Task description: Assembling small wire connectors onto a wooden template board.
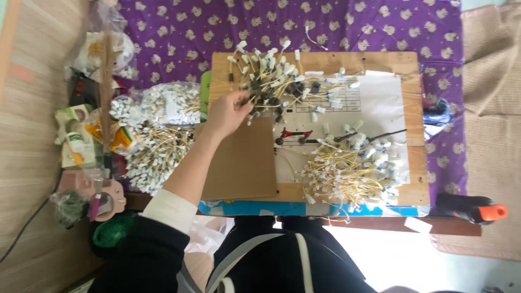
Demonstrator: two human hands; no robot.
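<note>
My left hand (pixel 228 111) pinched into the tangled pile of thin yellow wires (pixel 271 76) with white and black plugs, at the far end of the wooden worktop (pixel 412 116). One flat brown cardboard sheet (pixel 239 163) lay nearer me; a second wire heap (pixel 347 171) sat right of it.

The left hand's (pixel 227 111) fingertips are buried in the pile of wire pieces (pixel 274 78), so its grip cannot be told. The right hand is out of view. The single wires are too small to make out. The printed sheet (pixel 374 100) is partly covered, its markings illegible. The clear bag (pixel 103 51) looks blurred.
</note>
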